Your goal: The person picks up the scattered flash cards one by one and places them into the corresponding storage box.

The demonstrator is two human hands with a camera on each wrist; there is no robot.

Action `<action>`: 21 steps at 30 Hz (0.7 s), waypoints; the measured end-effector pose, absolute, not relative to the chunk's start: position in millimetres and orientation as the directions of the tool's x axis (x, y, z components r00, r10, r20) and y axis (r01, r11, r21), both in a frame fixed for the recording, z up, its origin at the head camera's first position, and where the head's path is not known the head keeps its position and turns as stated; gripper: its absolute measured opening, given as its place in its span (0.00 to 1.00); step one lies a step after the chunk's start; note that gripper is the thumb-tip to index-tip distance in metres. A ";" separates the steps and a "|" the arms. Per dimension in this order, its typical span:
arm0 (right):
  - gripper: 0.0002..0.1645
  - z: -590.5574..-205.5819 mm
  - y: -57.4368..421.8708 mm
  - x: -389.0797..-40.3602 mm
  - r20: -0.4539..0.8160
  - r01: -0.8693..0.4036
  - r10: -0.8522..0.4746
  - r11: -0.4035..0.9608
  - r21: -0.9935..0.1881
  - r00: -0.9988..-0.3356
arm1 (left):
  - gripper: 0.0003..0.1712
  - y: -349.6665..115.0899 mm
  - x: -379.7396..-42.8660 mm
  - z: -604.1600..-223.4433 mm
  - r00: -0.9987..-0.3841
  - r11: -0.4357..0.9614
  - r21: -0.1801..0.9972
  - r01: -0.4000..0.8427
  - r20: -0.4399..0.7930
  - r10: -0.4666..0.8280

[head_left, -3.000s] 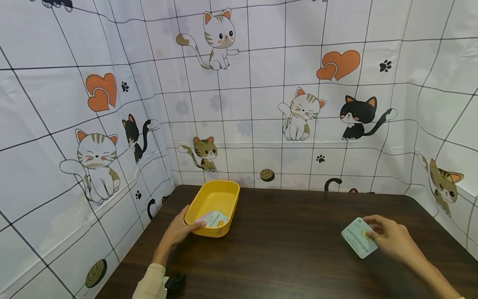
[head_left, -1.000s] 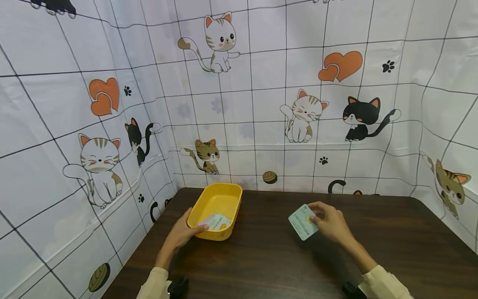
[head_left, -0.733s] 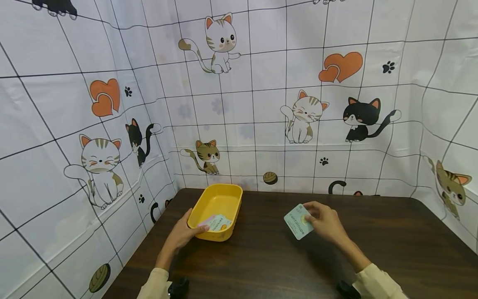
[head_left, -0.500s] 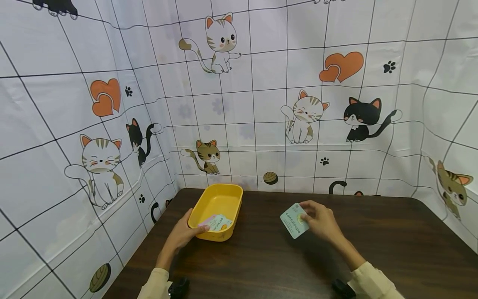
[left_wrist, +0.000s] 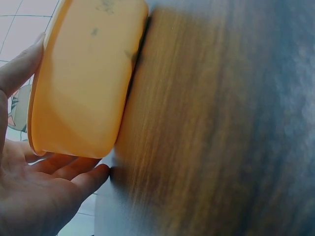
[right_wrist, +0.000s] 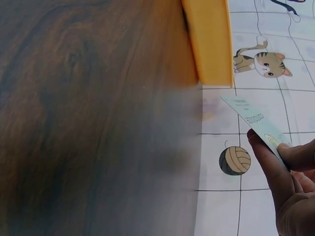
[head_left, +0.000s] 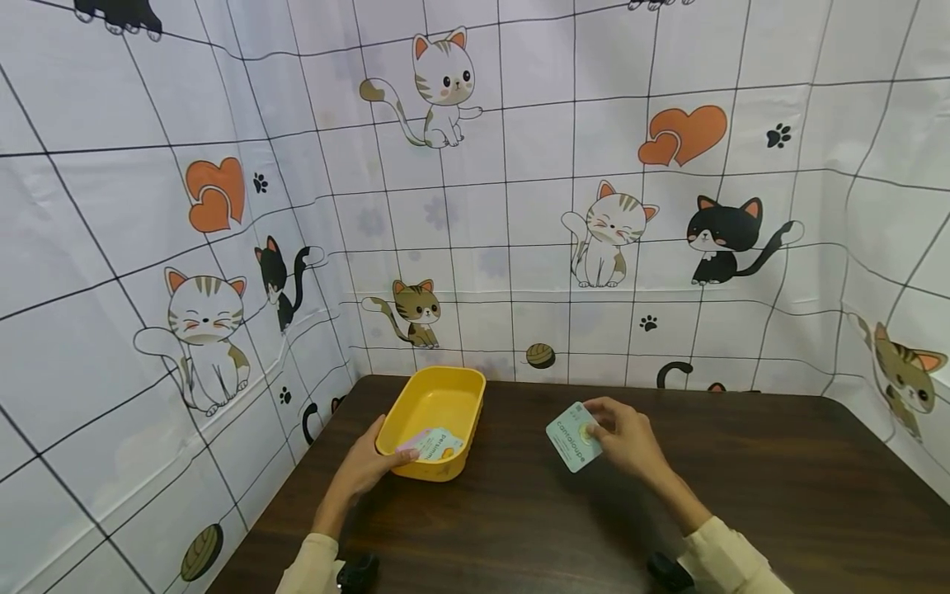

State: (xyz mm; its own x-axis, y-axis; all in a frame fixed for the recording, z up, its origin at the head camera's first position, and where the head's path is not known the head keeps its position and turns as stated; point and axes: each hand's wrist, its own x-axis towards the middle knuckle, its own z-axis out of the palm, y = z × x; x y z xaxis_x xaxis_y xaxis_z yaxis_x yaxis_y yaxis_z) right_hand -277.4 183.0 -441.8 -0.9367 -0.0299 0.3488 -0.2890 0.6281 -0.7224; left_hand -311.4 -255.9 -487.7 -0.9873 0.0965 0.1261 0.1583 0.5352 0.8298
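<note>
In the head view a yellow plastic tray (head_left: 439,472) sits on the left of the dark wooden table. My left hand (head_left: 362,469) holds its near left corner, thumb over the rim and fingers against the outside, as the left wrist view of the tray (left_wrist: 88,83) shows. Inside it lie a few cards (head_left: 438,444); the top one is pale green with an orange fruit. My right hand (head_left: 627,441) pinches a mint-green card (head_left: 566,445) printed "cantaloupe" between thumb and fingers. The card is tilted, held above the table to the right of the tray.
The dark wooden table (head_left: 742,495) reaches back to a white sheet (head_left: 519,206) printed with cats, hearts and grid lines, which hangs behind it and at both sides. A dark band (head_left: 361,571) sits at the left wrist and another dark band (head_left: 671,571) at the right.
My right hand has carried the cantaloupe card leftward, from the table's right side to closer to the tray. My left hand has kept its hold on the tray, which stays in place.
</note>
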 end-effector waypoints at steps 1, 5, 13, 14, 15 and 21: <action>0.19 -441.5 181.9 -277.9 0.351 -0.292 -0.030 0.627 -0.722 -0.936 | 0.58 -255.9 -311.7 -487.7 -0.988 0.531 0.833 0.154 0.122 0.095; 0.19 -440.0 176.4 -281.4 0.364 -0.304 -0.033 0.622 -0.721 -0.931 | 0.59 -256.5 -310.8 -487.7 -0.989 0.533 0.833 0.150 0.117 0.095; 0.18 -432.3 158.9 -290.5 0.373 -0.324 -0.051 0.615 -0.719 -0.926 | 0.57 -256.8 -310.3 -488.2 -0.989 0.529 0.835 0.148 0.117 0.091; 0.18 -431.5 156.6 -291.7 0.373 -0.327 -0.055 0.610 -0.721 -0.926 | 0.56 -256.6 -310.5 -488.3 -0.988 0.526 0.837 0.151 0.120 0.094; 0.18 -430.7 154.5 -292.8 0.375 -0.331 -0.060 0.608 -0.722 -0.925 | 0.55 -256.2 -310.9 -488.2 -0.988 0.522 0.839 0.156 0.123 0.097; 0.18 -426.9 145.5 -295.9 0.374 -0.341 -0.070 0.591 -0.731 -0.925 | 0.55 -254.5 -311.8 -486.8 -0.987 0.523 0.837 0.161 0.129 0.097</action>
